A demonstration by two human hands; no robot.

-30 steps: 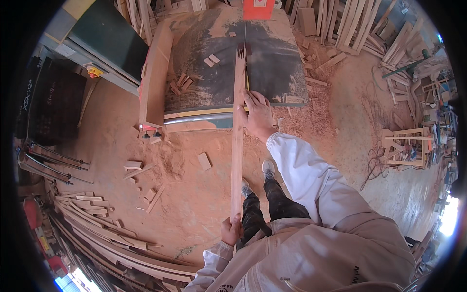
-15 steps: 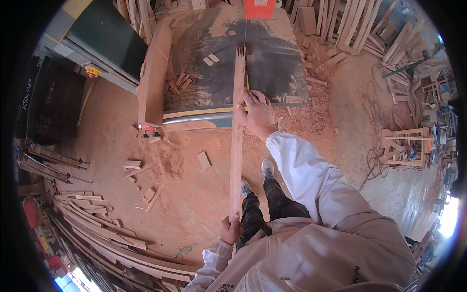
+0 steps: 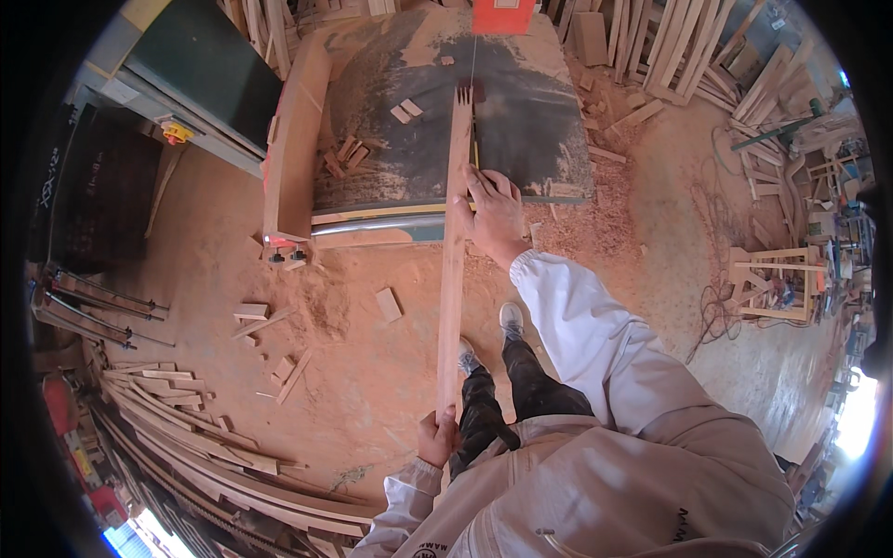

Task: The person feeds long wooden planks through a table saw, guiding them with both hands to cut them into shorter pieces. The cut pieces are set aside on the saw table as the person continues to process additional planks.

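A long narrow wooden board (image 3: pixel 450 307) runs from near my body out onto the dark table of a band saw (image 3: pixel 530 139). Slim prongs are cut into the board's far end, which lies on the table near the thin upright blade (image 3: pixel 473 60). My left hand (image 3: pixel 437 437) is closed around the near end. Just off the table's front edge, my right hand (image 3: pixel 493 209) grips the board further along, thumb at its near side and fingers bent over its right edge. Part of the board's near end is covered by my left fingers.
Small offcuts (image 3: pixel 406 111) and sawdust lie on the saw table, with a wooden fence (image 3: pixel 298 149) along its left. More offcuts (image 3: pixel 389 304) are scattered over the dusty floor. Stacked boards (image 3: pixel 214 465) lie at lower left; a wooden frame (image 3: pixel 777 284) stands at right.
My left hand and the board's near end have shifted very slightly left. My right hand keeps its grip, and the pronged end stays by the blade.
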